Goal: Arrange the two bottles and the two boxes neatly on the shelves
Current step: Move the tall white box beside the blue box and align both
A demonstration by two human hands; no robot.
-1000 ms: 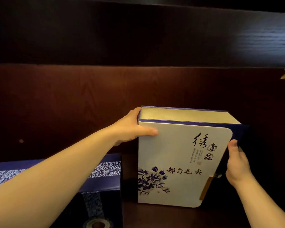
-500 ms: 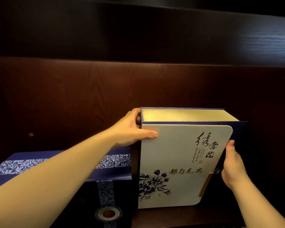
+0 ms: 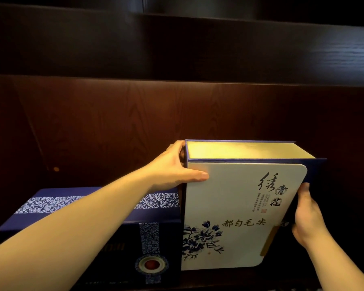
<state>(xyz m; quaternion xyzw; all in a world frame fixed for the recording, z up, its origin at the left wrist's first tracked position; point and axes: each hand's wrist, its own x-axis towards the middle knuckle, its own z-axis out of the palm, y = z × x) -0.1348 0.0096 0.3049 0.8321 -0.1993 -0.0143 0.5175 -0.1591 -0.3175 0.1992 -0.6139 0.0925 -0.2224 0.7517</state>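
A white box (image 3: 235, 208) with blue flowers, dark calligraphy and a gold top stands upright on the dark wooden shelf (image 3: 282, 280). My left hand (image 3: 172, 166) grips its upper left corner, thumb across the front face. My right hand (image 3: 307, 215) holds its right edge near the blue flap. Directly to its left, touching or nearly touching it, stands a dark blue box (image 3: 105, 208) with a white patterned band and a round emblem on the front. My left forearm crosses over that box. No bottles are in view.
The shelf's brown wood back panel (image 3: 177, 114) rises behind both boxes. A dark upper shelf board (image 3: 198, 45) runs overhead. Shelf space to the right of the white box lies in shadow.
The white box, held in both hands, has closed up against the blue box on its left. The view has shifted down and left, showing more of the blue box's front.
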